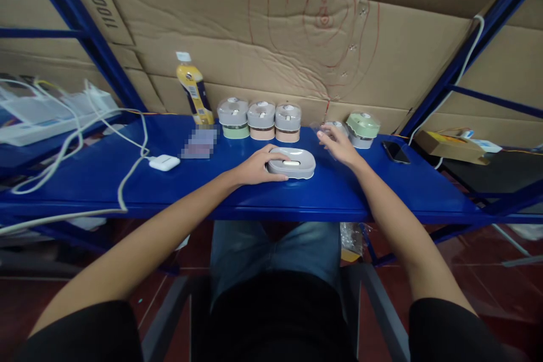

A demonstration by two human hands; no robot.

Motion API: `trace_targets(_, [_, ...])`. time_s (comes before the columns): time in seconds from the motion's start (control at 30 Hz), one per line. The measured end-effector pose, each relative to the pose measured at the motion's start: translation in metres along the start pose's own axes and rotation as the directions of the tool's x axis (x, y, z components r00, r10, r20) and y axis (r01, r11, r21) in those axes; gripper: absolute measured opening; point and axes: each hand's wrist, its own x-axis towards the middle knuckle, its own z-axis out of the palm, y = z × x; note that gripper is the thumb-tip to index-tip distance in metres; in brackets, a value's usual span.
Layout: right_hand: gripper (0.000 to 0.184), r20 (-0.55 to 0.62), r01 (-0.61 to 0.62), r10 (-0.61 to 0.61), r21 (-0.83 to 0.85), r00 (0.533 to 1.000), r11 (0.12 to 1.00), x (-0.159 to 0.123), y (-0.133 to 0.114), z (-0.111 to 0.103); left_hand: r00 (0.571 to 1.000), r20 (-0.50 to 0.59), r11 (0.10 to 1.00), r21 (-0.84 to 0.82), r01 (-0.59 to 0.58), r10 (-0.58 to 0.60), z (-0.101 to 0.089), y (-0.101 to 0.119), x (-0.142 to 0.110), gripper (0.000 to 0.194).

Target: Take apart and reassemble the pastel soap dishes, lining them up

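My left hand [258,168] grips the left end of a grey oval box [302,168], which lies on the blue table in front of me. On the box's top is a small white oblong piece. My right hand [339,146] is at the right, fingers bent around a clear plastic cover [314,128] whose outline is faint. Just behind that hand sits another grey piece [337,124], partly hidden by the fingers. Beside it stands a stacked box with a green top and grey base [363,129].
Three stacked boxes [262,119] with clear covers line the back. Left of them stand a yellow drink bottle [193,87] and a blurred-out item [199,142]. A white earbud case [164,163] lies near white cables [127,175]. A phone [396,152] and a cardboard box [452,147] are right.
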Motion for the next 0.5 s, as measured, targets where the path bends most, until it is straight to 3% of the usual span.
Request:
trace_targets(0.2, [0.073,-0.008,-0.014,0.014,-0.041,1.0,0.999,-0.005,-0.006,0.002,0.996,-0.087,1.0,-0.021,0.0,-0.002,0.0,0.002,0.0,0.055])
trace_targets(0.3, [0.072,-0.001,-0.028,0.028,-0.042,1.0,0.999,-0.006,-0.009,0.0,0.983,-0.183,0.999,-0.035,0.027,-0.033,-0.003,-0.001,0.0,0.056])
trace_targets(0.5, [0.069,0.057,0.018,-0.014,-0.08,0.998,0.997,-0.005,-0.01,-0.001,0.872,-0.423,0.96,0.01,0.278,-0.248,-0.015,-0.016,-0.001,0.051])
